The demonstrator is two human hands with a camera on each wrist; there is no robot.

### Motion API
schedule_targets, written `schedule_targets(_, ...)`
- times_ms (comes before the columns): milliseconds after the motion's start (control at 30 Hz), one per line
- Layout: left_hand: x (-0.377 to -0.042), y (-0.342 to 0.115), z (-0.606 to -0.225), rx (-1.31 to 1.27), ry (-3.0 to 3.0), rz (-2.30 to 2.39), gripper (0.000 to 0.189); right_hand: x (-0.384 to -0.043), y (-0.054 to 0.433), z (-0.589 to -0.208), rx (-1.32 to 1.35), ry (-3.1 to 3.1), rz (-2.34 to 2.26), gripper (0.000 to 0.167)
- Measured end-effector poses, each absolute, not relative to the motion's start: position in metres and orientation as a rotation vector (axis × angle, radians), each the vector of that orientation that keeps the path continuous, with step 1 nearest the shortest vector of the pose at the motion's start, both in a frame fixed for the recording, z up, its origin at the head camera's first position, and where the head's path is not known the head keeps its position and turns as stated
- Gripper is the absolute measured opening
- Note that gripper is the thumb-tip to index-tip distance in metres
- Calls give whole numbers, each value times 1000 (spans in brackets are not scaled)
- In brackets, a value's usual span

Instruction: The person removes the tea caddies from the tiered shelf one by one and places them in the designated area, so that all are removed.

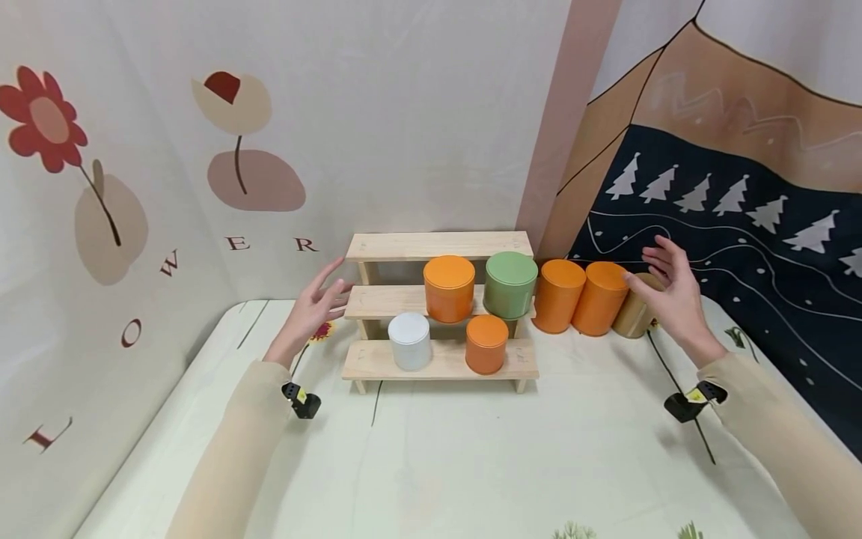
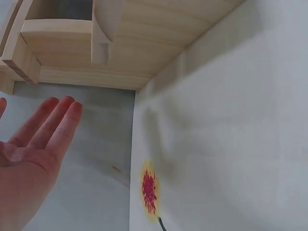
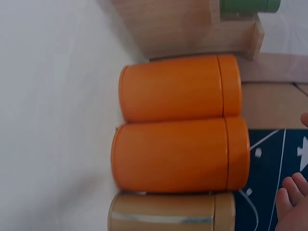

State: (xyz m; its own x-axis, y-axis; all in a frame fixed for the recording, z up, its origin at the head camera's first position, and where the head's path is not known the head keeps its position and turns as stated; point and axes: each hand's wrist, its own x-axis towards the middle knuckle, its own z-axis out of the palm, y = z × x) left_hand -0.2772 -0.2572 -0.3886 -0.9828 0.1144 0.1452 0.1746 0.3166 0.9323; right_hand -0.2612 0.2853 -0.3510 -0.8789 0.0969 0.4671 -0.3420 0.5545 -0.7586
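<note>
Clock bearings taken from the middle of the wooden rack (image 1: 404,301), three stepped shelves, twelve o'clock being the far side. Nearest: pale table (image 1: 431,464), spreading towards six, printed sprigs (image 1: 574,531) at its near edge towards five. Left sleeve (image 1: 229,449), beige, at eight; right sleeve (image 1: 774,434), matching, at four; one black wrist camera by each cuff. Lowest step: white canister (image 1: 410,343), lidded, upright, at eight; small orange canister (image 1: 486,346), upright, at four, the two apart. Left hand (image 1: 313,307), at nine, just beside the rack's end; fingers extended and relaxed, palm bare in the left wrist view, nothing held. Right hand (image 1: 676,299), at three, raised near the outermost canister of the table row; fingers loosely bent and parted from the thumb, nothing held, the fingertips standing clear of the lids in the right wrist view. Table row, at three, running outward from the rack: first orange canister (image 1: 560,296), second orange canister (image 1: 599,299) touching it, gold canister (image 1: 631,314) just beside, partly hidden by the hand in the head view; all upright. Middle step: large orange canister (image 1: 449,290) towards twelve; green canister (image 1: 510,286) at two. Farthest: printed backdrop (image 1: 404,112), flowers at ten, white trees on navy at two.
</note>
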Motion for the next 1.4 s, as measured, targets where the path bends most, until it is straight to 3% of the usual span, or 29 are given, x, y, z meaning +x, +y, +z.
schedule_targets(667, -257, -253, -377, -312, -2505, -1908, 51, -260, 247, -343, 496, -2384, 1334, 59)
schedule_targets(1067, -265, -257, -397, -463, -2509, -1932, 49, -254, 228, -336, 621, -2392, 1394, 47)
schedule_targets(1400, -265, -252, -400, -451, -2499, -1907, 47, -255, 216, -337, 719, -2338, 1443, 50)
